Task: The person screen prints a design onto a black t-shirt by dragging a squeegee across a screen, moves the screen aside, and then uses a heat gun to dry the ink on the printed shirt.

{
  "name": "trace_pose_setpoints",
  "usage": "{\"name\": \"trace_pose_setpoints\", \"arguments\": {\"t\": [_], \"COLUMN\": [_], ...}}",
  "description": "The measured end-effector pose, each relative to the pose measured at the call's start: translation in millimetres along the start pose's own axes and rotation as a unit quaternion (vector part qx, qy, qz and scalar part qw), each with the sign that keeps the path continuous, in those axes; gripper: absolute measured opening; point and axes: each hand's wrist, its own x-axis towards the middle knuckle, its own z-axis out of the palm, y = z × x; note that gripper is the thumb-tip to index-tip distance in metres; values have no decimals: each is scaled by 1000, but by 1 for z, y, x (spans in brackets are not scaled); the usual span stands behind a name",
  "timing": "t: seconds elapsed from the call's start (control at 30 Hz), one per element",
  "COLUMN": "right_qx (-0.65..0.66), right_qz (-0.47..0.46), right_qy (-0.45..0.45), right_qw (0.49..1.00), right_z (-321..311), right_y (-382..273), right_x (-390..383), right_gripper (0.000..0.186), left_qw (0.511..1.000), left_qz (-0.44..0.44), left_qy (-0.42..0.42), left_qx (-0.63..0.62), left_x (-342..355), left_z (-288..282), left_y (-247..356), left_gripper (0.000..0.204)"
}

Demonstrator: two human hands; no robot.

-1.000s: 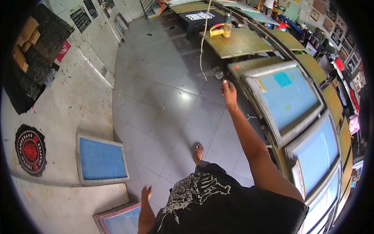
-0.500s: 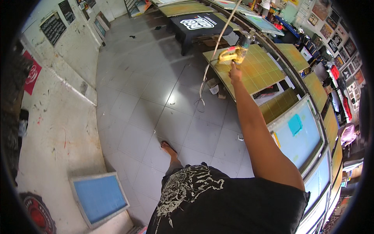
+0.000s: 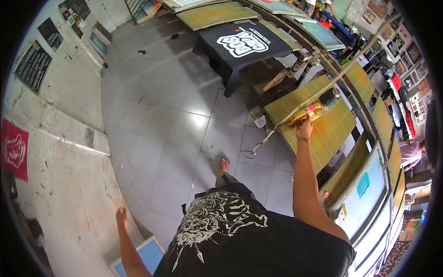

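Observation:
My right hand (image 3: pixel 304 128) is closed around the handle of a yellow heat gun (image 3: pixel 311 112) with a dark barrel. The gun is over a yellow-green printing board (image 3: pixel 334 129) with a grid of lines, its barrel toward the far right. A pale cord (image 3: pixel 318 92) crosses in front of the gun and droops in a loose end over the floor. At the lower left, my left hand (image 3: pixel 122 216) hangs low beside the white wall; its fingers are too small to make out.
A black printed T-shirt (image 3: pixel 243 44) covers a board ahead. Along the right runs a long rail (image 3: pixel 357 104) with several boards and framed screens, one screen (image 3: pixel 364 184) bearing a turquoise patch. A blue framed screen (image 3: pixel 154 251) leans at the lower left. A person (image 3: pixel 411 153) is at far right.
My view has shifted forward, and the black T-shirt appears nearer. My right hand with the heat gun is now lower and farther right in view. My left hand has come into view.

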Motion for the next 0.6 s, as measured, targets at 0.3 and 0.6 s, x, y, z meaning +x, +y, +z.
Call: {"name": "trace_pose_setpoints", "arguments": {"t": [0.3, 0.6], "right_qx": [-15, -96], "right_qz": [-66, -64], "right_qy": [43, 156], "right_qw": [997, 981], "right_z": [29, 58], "right_y": [4, -9], "right_x": [-39, -34], "right_gripper": [35, 27], "left_qw": [965, 897], "left_qz": [139, 171], "left_qy": [-170, -391], "left_qx": [-146, -114], "left_x": [193, 241], "left_z": [52, 130], "left_y": [266, 367], "left_gripper": [26, 24]}}
